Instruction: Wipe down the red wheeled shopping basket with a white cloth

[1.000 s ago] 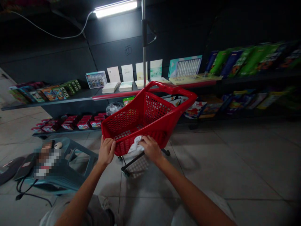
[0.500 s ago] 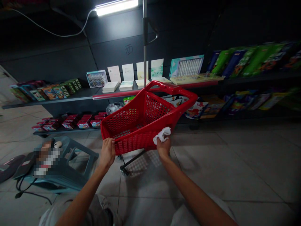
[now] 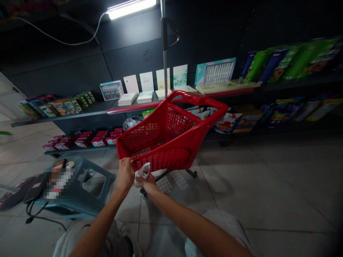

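Observation:
A small red shopping cart (image 3: 171, 157) with perforated plastic sides stands in front of me, its handle toward the upper right. My left hand (image 3: 126, 175) is closed over the rim at the cart's lower left corner. Just to its right, below the basket's side, my right hand (image 3: 149, 185) grips a crumpled white cloth (image 3: 143, 172). The cloth is close to the near side of the basket; I cannot tell whether it touches it. Part of the cart's wheeled frame shows beneath, with one wheel (image 3: 144, 193) below my right hand.
A grey-blue plastic stool (image 3: 80, 178) with items and a cable stands at left. Behind the cart runs a dark shelf (image 3: 99, 109) with notebooks, boxes and bagged snacks. A metal pole (image 3: 164, 64) rises behind the cart. Tiled floor (image 3: 257, 185) spreads to the right.
My right hand has moved left with the cloth, from the cart's right part to near its lower left corner. My left hand stays on the rim. The view has shifted slightly.

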The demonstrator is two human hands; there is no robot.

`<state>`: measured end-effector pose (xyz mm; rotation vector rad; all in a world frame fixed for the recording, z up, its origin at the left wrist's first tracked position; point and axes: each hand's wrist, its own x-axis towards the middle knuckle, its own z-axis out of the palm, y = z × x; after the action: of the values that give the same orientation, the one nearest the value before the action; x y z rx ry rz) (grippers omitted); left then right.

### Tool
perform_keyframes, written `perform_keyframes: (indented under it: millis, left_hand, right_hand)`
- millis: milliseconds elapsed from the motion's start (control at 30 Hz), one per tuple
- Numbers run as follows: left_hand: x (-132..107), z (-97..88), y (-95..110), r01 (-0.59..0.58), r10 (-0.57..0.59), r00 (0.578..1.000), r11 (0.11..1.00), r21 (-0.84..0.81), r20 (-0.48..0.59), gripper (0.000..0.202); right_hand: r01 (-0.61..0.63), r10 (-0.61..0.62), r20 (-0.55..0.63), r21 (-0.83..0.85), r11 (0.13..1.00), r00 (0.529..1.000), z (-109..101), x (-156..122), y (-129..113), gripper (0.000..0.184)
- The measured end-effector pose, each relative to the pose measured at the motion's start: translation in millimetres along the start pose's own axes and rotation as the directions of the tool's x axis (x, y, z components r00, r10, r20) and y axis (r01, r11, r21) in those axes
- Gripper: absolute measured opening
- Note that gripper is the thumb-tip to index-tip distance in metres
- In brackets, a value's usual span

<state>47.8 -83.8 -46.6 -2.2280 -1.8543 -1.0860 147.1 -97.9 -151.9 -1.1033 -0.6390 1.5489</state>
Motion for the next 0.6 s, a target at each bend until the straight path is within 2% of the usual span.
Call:
perform_keyframes:
  millis: [67,167,267,333,467,600]
  left_hand:
    - [1,-3.0,-2,-0.015,0.015,1.000,1.000,0.000,0.028,0.025]
    - [3,-8.3,-7,-0.047,0.048,0.998,0.999,-0.010,0.048,0.025]
    - [7,-12.1,-16,-0.068,0.068,0.995,0.998,0.004,0.070,0.028]
    - [10,-13.2,-22,-0.069,0.068,0.995,0.998,0.004,0.078,0.030]
    - [15,-11.7,-30,-0.047,0.047,0.997,0.999,-0.005,0.063,0.031]
    - [14,-6.7,-30,-0.010,0.009,1.000,0.997,0.070,0.012,0.029]
  right_hand:
    - [-0.048,0.049,-0.039,0.025,0.999,0.998,-5,4,1,0.046]
    - [-0.080,0.084,-0.101,0.046,0.996,0.991,-26,15,-8,0.048]
    - [-0.038,0.051,-0.208,0.065,0.997,0.977,-60,32,-30,0.040]
    - [0.052,-0.023,-0.304,0.087,0.995,0.952,-85,45,-49,0.036]
    - [0.267,-0.195,-0.486,0.083,0.960,0.852,-131,60,-87,0.036]
    - [0.369,-0.252,-0.640,0.052,0.928,0.726,-162,61,-118,0.039]
